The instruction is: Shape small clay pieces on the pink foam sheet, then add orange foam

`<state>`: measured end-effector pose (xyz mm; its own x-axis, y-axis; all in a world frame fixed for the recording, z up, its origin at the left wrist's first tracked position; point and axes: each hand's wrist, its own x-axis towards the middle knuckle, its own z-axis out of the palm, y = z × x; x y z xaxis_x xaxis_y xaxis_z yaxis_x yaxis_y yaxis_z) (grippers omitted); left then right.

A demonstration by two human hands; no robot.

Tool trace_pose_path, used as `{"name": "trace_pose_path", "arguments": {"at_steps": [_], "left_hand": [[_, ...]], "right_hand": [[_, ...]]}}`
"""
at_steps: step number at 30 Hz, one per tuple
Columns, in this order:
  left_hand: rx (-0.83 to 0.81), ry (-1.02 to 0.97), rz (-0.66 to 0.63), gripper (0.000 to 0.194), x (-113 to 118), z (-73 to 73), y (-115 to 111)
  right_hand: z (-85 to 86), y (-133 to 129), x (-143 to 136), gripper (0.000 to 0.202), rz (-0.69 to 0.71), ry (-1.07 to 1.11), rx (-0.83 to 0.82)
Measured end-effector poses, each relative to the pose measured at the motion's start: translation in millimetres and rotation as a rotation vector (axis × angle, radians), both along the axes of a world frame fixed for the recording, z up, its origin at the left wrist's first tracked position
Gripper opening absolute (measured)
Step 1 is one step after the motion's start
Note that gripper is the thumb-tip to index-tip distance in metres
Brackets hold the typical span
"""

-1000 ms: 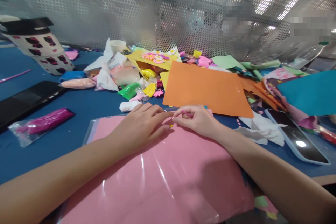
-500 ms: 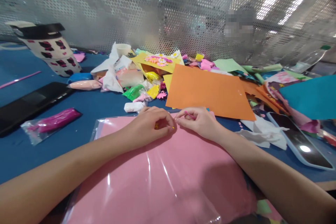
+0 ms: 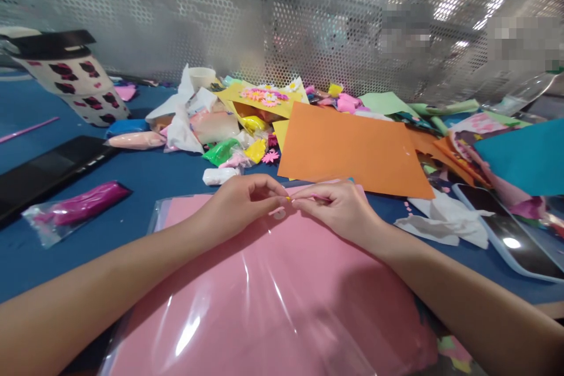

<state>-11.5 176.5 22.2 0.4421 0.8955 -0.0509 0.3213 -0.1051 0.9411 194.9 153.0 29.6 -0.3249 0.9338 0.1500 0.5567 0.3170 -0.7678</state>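
Pinched a tiny yellow bit [image 3: 288, 199] between thumb and forefinger of the left hand [image 3: 235, 202], near the centre of the frame. Gripped a thin pink stick [image 3: 321, 198] in the right hand [image 3: 348, 208], fingertips right beside the yellow bit; could not tell contact from a narrow gap between the two hands. Held both over the upper part of a pink sheet [image 3: 247, 317] in a clear plastic cover [image 3: 188, 333], lower centre, with a whitish round piece [image 3: 279, 214] just below the fingertips. Saw an orange card [image 3: 352, 150] beyond the right hand, and a small white packet [image 3: 219, 175] beyond the left. Noted a magenta packet [image 3: 86, 204] and a flat black object [image 3: 57, 167] on the blue bench [image 3: 147, 183] at left, a patterned tumbler [image 3: 90, 85] at upper left. At right, noted white tissue [image 3: 445, 228] overlapping a phone [image 3: 513, 235], below a teal sheet [image 3: 524, 155].
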Motion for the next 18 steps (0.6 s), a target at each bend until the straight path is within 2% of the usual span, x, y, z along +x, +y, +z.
{"name": "trace_pose_path", "arguments": {"at_steps": [7, 11, 14, 18], "left_hand": [[0.012, 0.024, 0.033, 0.013, 0.2, 0.9, 0.7], [0.037, -0.002, 0.070, 0.014, 1.0, 2.6, -0.8], [0.069, -0.007, 0.107, 0.013, 2.2, 4.2, -3.0], [0.115, -0.012, 0.129, 0.012, 4.1, 7.6, -5.4]], "right_hand": [[-0.5, 0.7, 1.3, 0.018, 0.003, -0.045, 0.011], [-5.7, 4.6, 3.9, 0.016, -0.006, -0.196, 0.038], [-8.8, 6.9, 3.9, 0.016, 0.060, -0.322, 0.081], [-10.4, 8.2, 3.0, 0.018, 0.103, -0.384, 0.140]]}}
